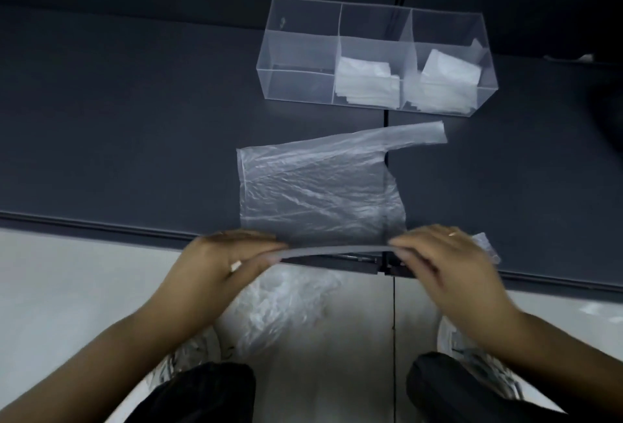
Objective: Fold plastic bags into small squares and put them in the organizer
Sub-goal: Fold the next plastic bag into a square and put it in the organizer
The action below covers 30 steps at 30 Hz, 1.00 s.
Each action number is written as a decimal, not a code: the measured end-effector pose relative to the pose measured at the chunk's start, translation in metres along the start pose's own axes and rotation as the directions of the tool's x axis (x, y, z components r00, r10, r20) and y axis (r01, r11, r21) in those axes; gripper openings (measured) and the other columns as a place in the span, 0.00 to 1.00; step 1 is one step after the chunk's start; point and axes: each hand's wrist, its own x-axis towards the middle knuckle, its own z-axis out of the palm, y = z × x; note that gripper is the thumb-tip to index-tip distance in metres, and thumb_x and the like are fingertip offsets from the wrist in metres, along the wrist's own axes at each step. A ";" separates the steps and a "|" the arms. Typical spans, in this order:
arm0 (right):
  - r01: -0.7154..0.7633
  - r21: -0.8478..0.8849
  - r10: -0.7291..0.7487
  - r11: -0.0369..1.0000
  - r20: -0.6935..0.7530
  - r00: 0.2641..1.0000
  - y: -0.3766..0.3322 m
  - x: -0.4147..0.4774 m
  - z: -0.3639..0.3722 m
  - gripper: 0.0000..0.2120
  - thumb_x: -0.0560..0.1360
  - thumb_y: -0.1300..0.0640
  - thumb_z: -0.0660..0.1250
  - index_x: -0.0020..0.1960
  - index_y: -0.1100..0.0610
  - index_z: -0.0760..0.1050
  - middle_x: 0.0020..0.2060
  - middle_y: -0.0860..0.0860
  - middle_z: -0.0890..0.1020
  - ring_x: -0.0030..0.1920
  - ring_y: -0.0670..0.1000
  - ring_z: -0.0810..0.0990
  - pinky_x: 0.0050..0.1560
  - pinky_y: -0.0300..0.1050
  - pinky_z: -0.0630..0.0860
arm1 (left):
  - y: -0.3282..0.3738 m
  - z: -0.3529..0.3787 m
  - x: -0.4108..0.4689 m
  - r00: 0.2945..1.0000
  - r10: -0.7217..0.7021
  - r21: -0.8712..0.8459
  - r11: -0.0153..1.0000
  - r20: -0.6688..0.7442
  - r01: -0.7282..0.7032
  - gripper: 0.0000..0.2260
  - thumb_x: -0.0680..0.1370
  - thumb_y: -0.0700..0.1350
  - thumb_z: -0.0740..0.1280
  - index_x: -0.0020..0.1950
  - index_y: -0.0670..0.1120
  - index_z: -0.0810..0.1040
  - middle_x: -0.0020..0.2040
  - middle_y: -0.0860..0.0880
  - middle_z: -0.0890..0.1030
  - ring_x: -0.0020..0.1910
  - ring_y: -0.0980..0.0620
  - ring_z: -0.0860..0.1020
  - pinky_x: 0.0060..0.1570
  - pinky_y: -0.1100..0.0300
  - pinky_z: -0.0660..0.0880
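Head view: plastic bag (317,193) flat on dark table (135,119), just before organizer (374,55); left hand (232,254) and right hand (435,254) pinch its near edge. Step: first lengthwise fold. Next: carry edge toward organizer, align, flatten

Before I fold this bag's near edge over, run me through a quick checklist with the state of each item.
1. Left hand pinches the near edge of the bag: ok.
2. Right hand pinches the same edge: ok.
3. Bag flat on the table: ok, lightly wrinkled.
4. Far handle tucked in: not ok, it sticks out rightward.
5. Organizer has a free compartment: ok, the left one is empty.
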 end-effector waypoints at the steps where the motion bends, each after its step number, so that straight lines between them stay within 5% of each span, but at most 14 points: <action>1: -0.062 0.027 0.061 0.998 0.024 0.998 0.008 -0.003 -0.013 0.08 0.75 0.54 0.67 0.45 0.55 0.83 0.40 0.46 0.84 0.41 0.46 0.81 0.45 0.42 0.76 | 0.000 -0.009 0.001 0.992 -0.122 -0.120 0.985 0.032 0.124 0.07 0.75 0.55 0.67 0.48 0.60 0.84 0.47 0.62 0.84 0.48 0.66 0.80 0.49 0.77 0.70; 5: -0.404 0.280 0.340 0.870 0.251 0.906 0.041 -0.005 -0.056 0.04 0.71 0.47 0.67 0.41 0.41 0.81 0.36 0.39 0.83 0.38 0.39 0.80 0.42 0.27 0.72 | -0.010 -0.036 0.010 0.945 -0.269 -0.323 0.892 0.183 0.317 0.09 0.71 0.55 0.67 0.41 0.54 0.85 0.37 0.51 0.84 0.39 0.60 0.80 0.41 0.71 0.74; 9: -0.471 0.521 0.380 0.712 0.279 0.882 0.073 0.019 -0.061 0.07 0.67 0.50 0.69 0.44 0.46 0.83 0.38 0.48 0.85 0.37 0.41 0.80 0.41 0.28 0.74 | -0.018 -0.051 0.027 0.914 -0.307 -0.436 0.808 0.265 0.397 0.10 0.73 0.53 0.67 0.49 0.54 0.86 0.47 0.53 0.86 0.49 0.59 0.83 0.46 0.73 0.73; 12: -0.456 0.584 0.409 0.672 0.221 0.885 0.092 0.049 -0.050 0.06 0.71 0.56 0.71 0.46 0.46 0.83 0.38 0.47 0.85 0.38 0.40 0.79 0.43 0.27 0.73 | -0.032 -0.047 0.049 0.888 -0.443 -0.479 0.757 0.127 0.446 0.11 0.71 0.54 0.70 0.49 0.53 0.85 0.48 0.52 0.86 0.48 0.57 0.83 0.49 0.67 0.76; 17: -0.460 0.493 0.438 0.739 0.168 0.883 0.122 0.093 -0.020 0.08 0.75 0.63 0.69 0.49 0.50 0.81 0.36 0.46 0.81 0.36 0.41 0.76 0.41 0.29 0.73 | -0.062 -0.028 0.087 0.820 -0.544 -0.336 0.816 -0.176 0.470 0.09 0.73 0.52 0.72 0.36 0.49 0.84 0.32 0.56 0.83 0.30 0.64 0.78 0.37 0.68 0.72; 20: -0.474 0.399 0.459 0.785 0.140 0.877 0.129 0.102 -0.005 0.06 0.74 0.62 0.70 0.49 0.54 0.80 0.36 0.50 0.78 0.32 0.41 0.73 0.36 0.28 0.71 | -0.074 -0.022 0.094 0.816 -0.507 -0.146 0.862 -0.276 0.486 0.14 0.73 0.55 0.72 0.33 0.46 0.80 0.28 0.51 0.79 0.26 0.60 0.73 0.36 0.62 0.71; 22: -0.487 0.372 0.479 0.790 0.120 0.870 0.130 0.105 -0.001 0.06 0.74 0.62 0.70 0.48 0.54 0.80 0.35 0.49 0.77 0.32 0.43 0.72 0.37 0.32 0.73 | -0.073 -0.019 0.094 0.803 -0.471 -0.056 0.872 -0.365 0.486 0.10 0.72 0.55 0.73 0.38 0.49 0.80 0.36 0.52 0.80 0.33 0.59 0.76 0.37 0.62 0.70; 25: -0.504 0.352 0.497 0.789 0.116 0.860 0.127 0.107 -0.001 0.06 0.73 0.62 0.71 0.49 0.55 0.80 0.34 0.48 0.76 0.31 0.44 0.71 0.37 0.35 0.73 | -0.062 -0.010 0.087 0.830 -0.104 0.313 0.895 -0.548 0.319 0.14 0.73 0.46 0.73 0.56 0.46 0.77 0.55 0.44 0.75 0.51 0.45 0.74 0.51 0.53 0.70; 28: -0.547 0.275 0.536 0.790 0.121 0.835 0.116 0.107 -0.005 0.08 0.73 0.61 0.71 0.52 0.57 0.79 0.37 0.49 0.76 0.35 0.46 0.73 0.41 0.38 0.75 | -0.050 0.010 0.080 0.921 0.251 0.573 0.819 -0.297 -0.039 0.12 0.77 0.41 0.66 0.59 0.41 0.78 0.62 0.38 0.76 0.60 0.39 0.73 0.60 0.47 0.67; 30: -0.531 0.089 0.534 0.843 -0.020 0.845 0.098 0.108 -0.010 0.11 0.73 0.61 0.70 0.55 0.58 0.78 0.46 0.54 0.76 0.44 0.52 0.76 0.52 0.48 0.76 | -0.049 0.023 0.076 0.987 0.137 0.570 0.819 -0.081 -0.067 0.18 0.80 0.45 0.61 0.68 0.40 0.73 0.71 0.40 0.70 0.71 0.41 0.67 0.71 0.47 0.60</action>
